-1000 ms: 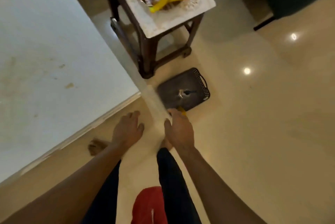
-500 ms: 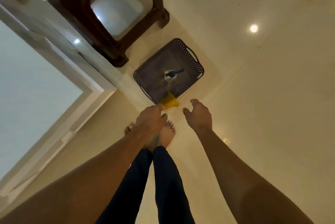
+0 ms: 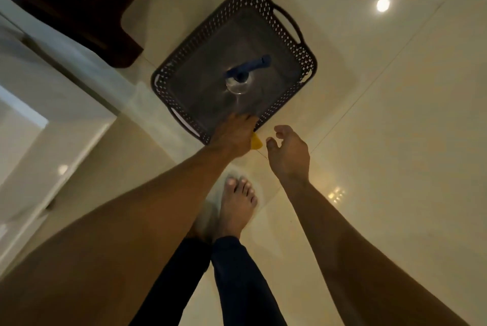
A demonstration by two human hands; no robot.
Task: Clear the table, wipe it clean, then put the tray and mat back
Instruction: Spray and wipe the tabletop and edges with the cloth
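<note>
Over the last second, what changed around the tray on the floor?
The left hand reached forward to the near corner of the dark perforated plastic tray, now covering most of the small yellow piece; whether it grips is unclear. The right hand stayed open beside it. The tray with its clear, blue-topped object stayed put.

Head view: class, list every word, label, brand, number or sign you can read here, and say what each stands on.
None: no readable text shows in this view.
Tray: only a pattern of holes in the rim, no lettering.
Bottle in the tray: no label can be made out.
Yellow item by the left hand: plain, mostly hidden.
</note>
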